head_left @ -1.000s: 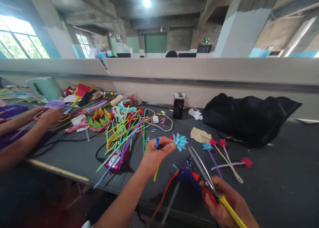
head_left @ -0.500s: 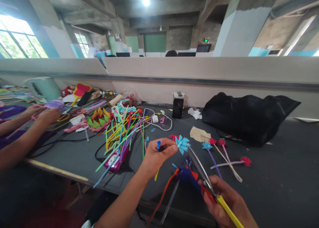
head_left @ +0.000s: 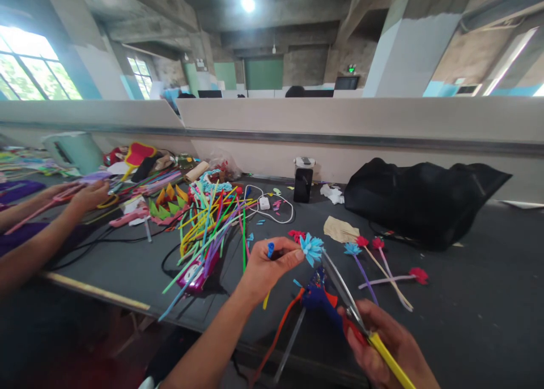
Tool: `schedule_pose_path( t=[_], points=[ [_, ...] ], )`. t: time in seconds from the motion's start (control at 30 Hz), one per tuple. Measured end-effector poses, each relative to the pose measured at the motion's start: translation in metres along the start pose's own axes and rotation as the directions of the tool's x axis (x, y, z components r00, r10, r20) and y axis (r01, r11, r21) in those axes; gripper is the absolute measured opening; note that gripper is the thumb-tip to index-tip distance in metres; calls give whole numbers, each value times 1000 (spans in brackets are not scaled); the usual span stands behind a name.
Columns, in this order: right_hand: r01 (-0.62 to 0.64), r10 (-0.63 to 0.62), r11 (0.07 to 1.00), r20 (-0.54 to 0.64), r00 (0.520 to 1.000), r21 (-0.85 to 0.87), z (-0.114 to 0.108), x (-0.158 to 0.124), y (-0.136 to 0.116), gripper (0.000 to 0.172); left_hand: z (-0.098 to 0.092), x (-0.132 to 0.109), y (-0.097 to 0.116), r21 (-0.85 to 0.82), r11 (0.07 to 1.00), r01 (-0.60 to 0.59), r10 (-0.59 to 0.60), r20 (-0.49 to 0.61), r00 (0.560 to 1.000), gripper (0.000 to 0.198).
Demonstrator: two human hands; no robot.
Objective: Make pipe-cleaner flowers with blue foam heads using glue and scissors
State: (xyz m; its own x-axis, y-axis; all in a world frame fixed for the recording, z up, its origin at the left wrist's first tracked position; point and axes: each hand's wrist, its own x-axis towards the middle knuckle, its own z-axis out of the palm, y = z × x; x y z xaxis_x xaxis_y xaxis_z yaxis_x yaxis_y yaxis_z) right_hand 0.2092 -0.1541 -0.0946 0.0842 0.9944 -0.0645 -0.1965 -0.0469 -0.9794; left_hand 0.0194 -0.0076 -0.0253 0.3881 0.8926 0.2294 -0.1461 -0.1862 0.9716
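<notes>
My left hand pinches a small light-blue paper flower between thumb and fingers, with a blue straw piece tucked in the same hand. My right hand grips red-handled scissors and a yellow straw; the scissor blades point up toward the flower and almost touch it. Below the blades lies a dark blue craft piece with an orange strip.
A pile of coloured straws lies left of my hands. Finished flower stems rest to the right, a black bag behind them. A phone stands by the partition. Another person's hands work at far left.
My left hand has shifted the blue flower slightly right and down, closer to the scissor blades. My right hand has moved a little up and left with the scissors.
</notes>
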Motion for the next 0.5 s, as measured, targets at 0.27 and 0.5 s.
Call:
schedule_pose_path(
  t=[0.27,0.5],
  points=[
    [8,-8,1000,35,999,-4,3,-1,-5,58,1,0,5,13,1000,-3,3,2,1000,20],
    [17,-21,998,56,998,61,-4,4,9,56,1,-1,6,18,1000,13,-13,10,1000,21]
  ],
)
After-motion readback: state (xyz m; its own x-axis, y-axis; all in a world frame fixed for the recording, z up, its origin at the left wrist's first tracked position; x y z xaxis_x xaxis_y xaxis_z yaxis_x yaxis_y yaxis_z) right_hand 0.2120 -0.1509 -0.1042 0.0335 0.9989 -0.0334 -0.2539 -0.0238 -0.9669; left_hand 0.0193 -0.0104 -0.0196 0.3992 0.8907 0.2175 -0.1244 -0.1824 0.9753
